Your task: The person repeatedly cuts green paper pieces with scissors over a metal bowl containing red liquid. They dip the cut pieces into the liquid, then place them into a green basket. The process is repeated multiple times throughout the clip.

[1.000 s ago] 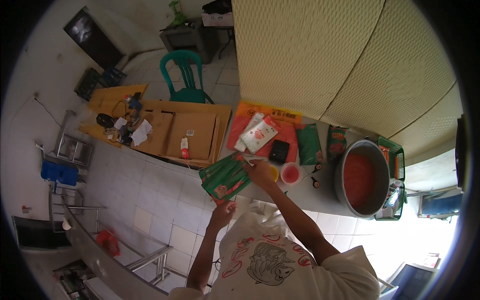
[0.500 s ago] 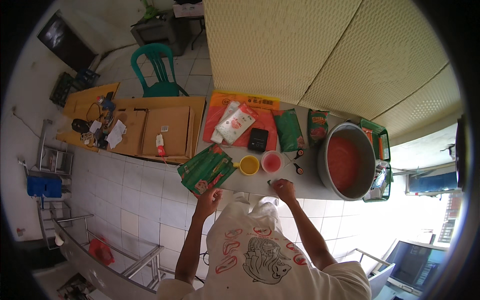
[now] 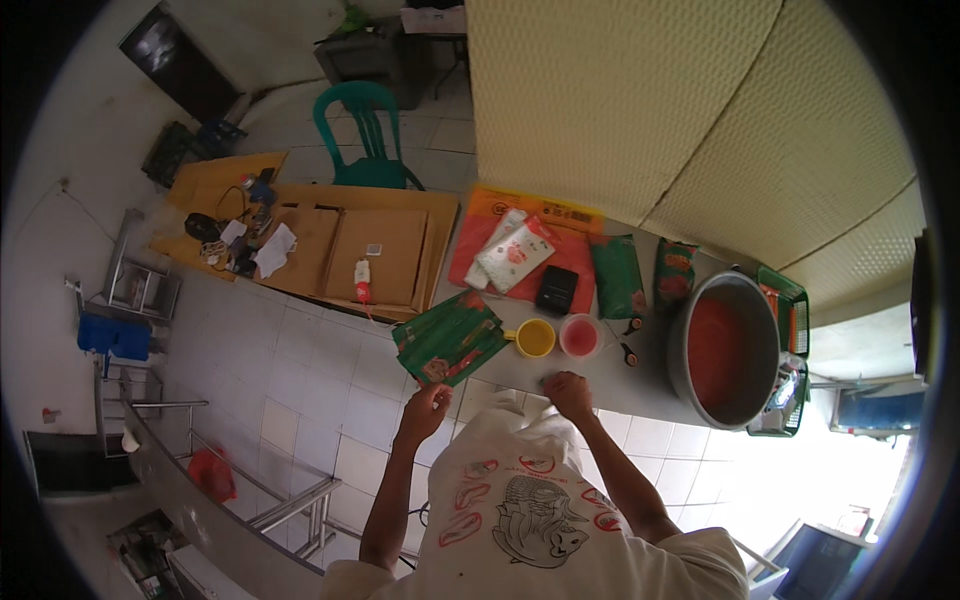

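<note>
We see the two hands well apart along the near edge of the desk [image 3: 648,387]. Our left hand [image 3: 428,405] has its fingers bent at the lower edge of a fan of green pouches [image 3: 450,338]; we cannot tell whether they pinch it. Our right hand [image 3: 570,393] is curled at the near edge, beside a small dark green scrap [image 3: 546,380], and we cannot tell if it grips anything.

The pouches lie flat and overlapping at the desk's near left corner, partly past its edge. Just beside them, a yellow mug [image 3: 536,338] has its handle pointing their way and blocks their right side. Next comes a tub of pink contents [image 3: 579,337], then orange-and-black scissors [image 3: 630,354], beyond our right hand.

Toward the far left corner, a red and yellow plastic bag [image 3: 468,256] lies under white packets [image 3: 517,255], with a black box [image 3: 557,289] near its lower right. Two more green packs, a flat one [image 3: 619,277] and a plumper one [image 3: 675,272], lie along the far edge. A big grey basin [image 3: 764,350] holding red contents crowds the right end, against green baskets [image 3: 795,290].
</note>
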Action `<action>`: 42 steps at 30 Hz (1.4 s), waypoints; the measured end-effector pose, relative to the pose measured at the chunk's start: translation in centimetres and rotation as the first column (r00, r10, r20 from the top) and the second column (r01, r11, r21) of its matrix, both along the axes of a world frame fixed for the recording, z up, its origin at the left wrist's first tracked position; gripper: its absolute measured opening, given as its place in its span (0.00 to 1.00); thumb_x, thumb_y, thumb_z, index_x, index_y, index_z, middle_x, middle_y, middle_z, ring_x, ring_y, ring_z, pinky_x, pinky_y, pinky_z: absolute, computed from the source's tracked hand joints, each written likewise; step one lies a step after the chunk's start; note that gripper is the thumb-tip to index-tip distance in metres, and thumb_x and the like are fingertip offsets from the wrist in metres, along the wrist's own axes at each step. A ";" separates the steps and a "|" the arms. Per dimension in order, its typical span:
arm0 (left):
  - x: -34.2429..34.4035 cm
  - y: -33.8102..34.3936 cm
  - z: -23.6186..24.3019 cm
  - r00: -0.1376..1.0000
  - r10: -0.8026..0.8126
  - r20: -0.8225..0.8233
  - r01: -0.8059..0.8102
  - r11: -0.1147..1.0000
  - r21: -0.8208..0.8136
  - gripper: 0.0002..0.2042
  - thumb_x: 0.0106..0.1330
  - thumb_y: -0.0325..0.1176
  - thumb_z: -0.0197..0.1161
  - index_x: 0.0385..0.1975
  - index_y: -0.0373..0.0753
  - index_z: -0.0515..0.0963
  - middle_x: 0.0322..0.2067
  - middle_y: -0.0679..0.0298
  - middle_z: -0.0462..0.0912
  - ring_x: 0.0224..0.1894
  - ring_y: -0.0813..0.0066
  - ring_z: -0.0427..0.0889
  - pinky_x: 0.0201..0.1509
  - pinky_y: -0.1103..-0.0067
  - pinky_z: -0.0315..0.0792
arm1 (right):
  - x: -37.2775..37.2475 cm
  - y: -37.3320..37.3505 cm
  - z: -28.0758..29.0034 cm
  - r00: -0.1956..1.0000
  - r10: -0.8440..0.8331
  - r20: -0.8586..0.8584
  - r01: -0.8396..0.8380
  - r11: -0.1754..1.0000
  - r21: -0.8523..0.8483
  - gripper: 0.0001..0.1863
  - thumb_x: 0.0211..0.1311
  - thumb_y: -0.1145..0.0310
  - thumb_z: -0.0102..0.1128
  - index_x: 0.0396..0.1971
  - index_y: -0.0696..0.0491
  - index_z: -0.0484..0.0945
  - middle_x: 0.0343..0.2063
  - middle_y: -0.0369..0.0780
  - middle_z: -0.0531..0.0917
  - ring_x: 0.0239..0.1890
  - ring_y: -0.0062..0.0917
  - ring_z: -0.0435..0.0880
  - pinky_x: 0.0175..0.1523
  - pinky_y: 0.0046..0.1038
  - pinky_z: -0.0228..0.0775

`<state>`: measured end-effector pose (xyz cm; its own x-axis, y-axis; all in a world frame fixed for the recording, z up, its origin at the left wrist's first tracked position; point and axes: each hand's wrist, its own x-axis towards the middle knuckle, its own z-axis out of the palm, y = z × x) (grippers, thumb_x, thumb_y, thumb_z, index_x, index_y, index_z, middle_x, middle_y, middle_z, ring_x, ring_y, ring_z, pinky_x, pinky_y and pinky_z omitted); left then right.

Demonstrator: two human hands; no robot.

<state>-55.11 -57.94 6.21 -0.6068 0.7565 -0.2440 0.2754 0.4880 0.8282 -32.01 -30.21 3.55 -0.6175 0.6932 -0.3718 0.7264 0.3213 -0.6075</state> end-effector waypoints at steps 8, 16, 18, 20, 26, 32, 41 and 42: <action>0.4 -0.2 0.9 0.997 0.076 0.031 -0.075 0.997 -0.031 0.09 0.74 0.31 0.66 0.50 0.36 0.82 0.43 0.58 0.90 0.46 0.67 0.90 0.47 0.70 0.81 | -15.4 -3.7 2.1 0.912 0.272 -0.309 -0.232 0.959 0.160 0.14 0.64 0.62 0.69 0.47 0.48 0.88 0.39 0.45 0.88 0.44 0.44 0.89 0.46 0.48 0.82; 0.7 -0.5 0.4 0.997 0.072 0.022 -0.071 0.997 -0.018 0.11 0.74 0.33 0.66 0.50 0.36 0.82 0.44 0.55 0.90 0.48 0.61 0.90 0.54 0.69 0.82 | -11.2 -1.6 4.7 0.900 0.305 -0.312 -0.369 0.913 -0.172 0.18 0.69 0.57 0.69 0.52 0.51 0.87 0.34 0.42 0.90 0.35 0.35 0.90 0.42 0.37 0.82; 0.5 0.2 0.5 0.999 0.034 0.028 -0.032 0.998 -0.061 0.10 0.73 0.33 0.67 0.50 0.37 0.82 0.42 0.58 0.90 0.44 0.65 0.90 0.51 0.70 0.81 | -6.3 -0.1 4.0 0.928 0.176 -0.328 -0.336 0.775 -0.536 0.22 0.71 0.50 0.69 0.50 0.54 0.87 0.33 0.39 0.91 0.33 0.28 0.89 0.41 0.33 0.81; 0.5 1.5 1.7 0.989 -0.054 0.140 0.063 0.996 -0.062 0.10 0.75 0.33 0.66 0.50 0.37 0.82 0.42 0.60 0.89 0.44 0.69 0.89 0.51 0.71 0.81 | 0.4 2.7 2.8 0.966 0.192 -0.175 -0.258 0.627 -0.735 0.29 0.73 0.42 0.65 0.51 0.56 0.87 0.34 0.36 0.90 0.33 0.20 0.88 0.37 0.25 0.78; 1.8 10.1 10.5 0.641 -0.358 0.678 0.259 0.933 0.248 0.14 0.80 0.39 0.64 0.52 0.35 0.81 0.42 0.65 0.86 0.46 0.77 0.85 0.53 0.77 0.78 | 25.9 5.9 -3.5 0.921 -0.163 0.353 0.389 0.397 -0.831 0.33 0.69 0.29 0.61 0.50 0.45 0.89 0.43 0.33 0.92 0.46 0.22 0.88 0.53 0.32 0.74; 5.7 28.4 12.5 0.754 -0.602 0.263 0.576 0.799 0.174 0.16 0.78 0.44 0.66 0.46 0.34 0.83 0.37 0.59 0.88 0.42 0.74 0.88 0.47 0.75 0.79 | 37.6 4.3 -12.4 0.207 -0.966 0.153 0.827 0.089 -0.555 0.31 0.75 0.41 0.57 0.64 0.51 0.79 0.52 0.44 0.88 0.50 0.33 0.87 0.56 0.39 0.75; 15.1 46.6 1.7 0.213 -0.640 -0.738 0.705 0.624 -0.337 0.09 0.63 0.27 0.68 0.43 0.35 0.85 0.41 0.54 0.89 0.40 0.55 0.90 0.42 0.63 0.82 | 34.9 10.9 -15.4 -0.455 -0.844 0.284 0.268 -0.434 -0.860 0.43 0.73 0.29 0.43 0.72 0.49 0.70 0.64 0.42 0.75 0.61 0.32 0.73 0.67 0.39 0.63; 15.7 47.3 1.1 0.114 -0.635 -0.764 0.699 0.598 -0.393 0.13 0.63 0.28 0.68 0.47 0.36 0.84 0.44 0.55 0.88 0.41 0.56 0.90 0.44 0.62 0.82 | 35.5 10.8 -15.2 -0.395 -0.876 0.277 0.347 -0.421 -0.838 0.44 0.68 0.27 0.50 0.67 0.50 0.74 0.58 0.40 0.79 0.56 0.31 0.75 0.63 0.37 0.64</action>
